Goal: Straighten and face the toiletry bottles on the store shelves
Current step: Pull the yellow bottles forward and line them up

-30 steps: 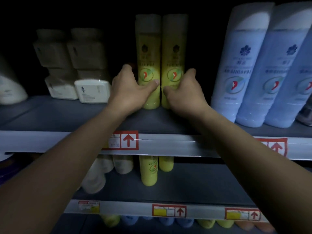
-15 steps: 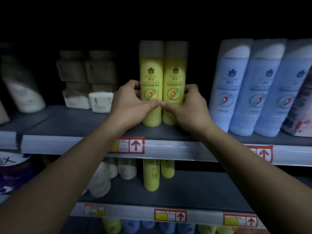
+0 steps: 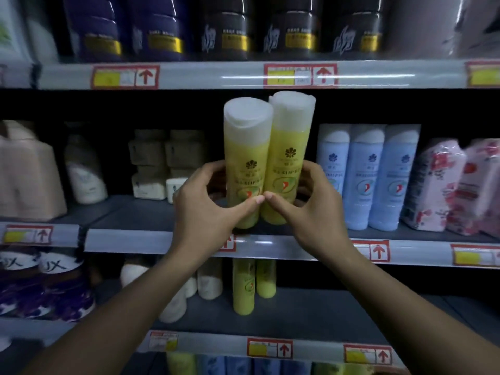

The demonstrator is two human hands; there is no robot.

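Two tall yellow bottles with white caps stand side by side near the front of the middle shelf (image 3: 135,212), labels facing me. My left hand (image 3: 208,207) wraps the left yellow bottle (image 3: 244,147) low on its body. My right hand (image 3: 311,209) wraps the right yellow bottle (image 3: 290,136) the same way. My two thumb tips meet in front of the bottles. Both bottles tilt slightly, tops leaning toward me.
Three light blue bottles (image 3: 365,174) stand right of the yellow pair, then pink floral packs (image 3: 443,185). Beige boxed items (image 3: 162,163) and pale bottles (image 3: 81,171) sit to the left. Dark bottles (image 3: 230,25) line the shelf above. More yellow bottles (image 3: 243,285) stand on the shelf below.
Both yellow bottles have come forward from deep on the shelf toward its front edge, held in my hands. My view has risen, showing the upper shelf.
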